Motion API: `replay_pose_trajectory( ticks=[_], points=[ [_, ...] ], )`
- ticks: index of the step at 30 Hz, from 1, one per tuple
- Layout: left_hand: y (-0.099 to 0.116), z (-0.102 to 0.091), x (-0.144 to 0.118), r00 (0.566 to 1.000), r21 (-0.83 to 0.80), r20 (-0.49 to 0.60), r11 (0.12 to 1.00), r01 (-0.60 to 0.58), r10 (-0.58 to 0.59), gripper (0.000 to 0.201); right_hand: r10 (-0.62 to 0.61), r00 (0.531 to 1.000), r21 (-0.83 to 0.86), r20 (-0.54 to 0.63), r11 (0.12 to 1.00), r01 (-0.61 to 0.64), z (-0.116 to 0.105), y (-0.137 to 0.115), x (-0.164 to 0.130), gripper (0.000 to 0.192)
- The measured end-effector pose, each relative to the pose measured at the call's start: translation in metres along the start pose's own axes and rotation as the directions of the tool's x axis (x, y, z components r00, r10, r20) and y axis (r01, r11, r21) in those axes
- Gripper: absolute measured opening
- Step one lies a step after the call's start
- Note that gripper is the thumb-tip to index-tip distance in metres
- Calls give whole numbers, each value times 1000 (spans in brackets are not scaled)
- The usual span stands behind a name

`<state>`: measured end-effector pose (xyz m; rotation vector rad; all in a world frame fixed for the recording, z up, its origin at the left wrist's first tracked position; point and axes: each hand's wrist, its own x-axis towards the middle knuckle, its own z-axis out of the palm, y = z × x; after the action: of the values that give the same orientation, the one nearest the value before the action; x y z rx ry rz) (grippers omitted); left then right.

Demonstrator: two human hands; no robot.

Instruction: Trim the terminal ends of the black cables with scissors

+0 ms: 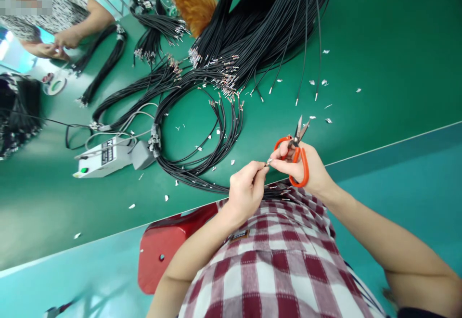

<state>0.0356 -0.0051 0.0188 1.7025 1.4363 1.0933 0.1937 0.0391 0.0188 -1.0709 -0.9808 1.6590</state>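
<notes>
Both hands (245,190) (301,166) pinch a terminal (268,162); scissors (296,152) in right grip.

We find no wording that can be read. Well to the left of the left hand (246,189), the white control box (104,157) on the green bench (378,58) carries a dark label (107,152) with pale characters, too small and blurred for us to make out. Just below that hand, a small dark tag (238,235) on the checked shirt (288,265) bears orange marks, equally unreadable to us.
</notes>
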Motion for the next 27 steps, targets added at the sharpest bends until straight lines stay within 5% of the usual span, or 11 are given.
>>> replay_pose_trajectory(
  ticks=[4,7,10,14,17,27],
  points=[
    [-1,2,0,984,-177,49,968,177,-171,20,-39,999,-7,-12,999,39,6,9,-2,42],
    [0,0,3,915,-396,178,825,403,-362,30,-44,999,-62,-23,997,42,2,17,-4,40],
    [1,-5,7,881,-481,238,738,473,-410,35,-30,999,-282,37,959,39,-10,17,-7,35],
    [3,-9,9,877,-522,244,706,478,-414,36,95,982,-746,161,663,58,-28,5,-15,33],
    [5,-9,8,888,-498,215,737,457,-406,37,178,963,-865,201,494,89,-32,-5,-21,40],
    [5,-5,4,920,-364,215,847,388,-329,27,364,857,-742,366,669,32,-31,-8,-6,52]
  ],
)
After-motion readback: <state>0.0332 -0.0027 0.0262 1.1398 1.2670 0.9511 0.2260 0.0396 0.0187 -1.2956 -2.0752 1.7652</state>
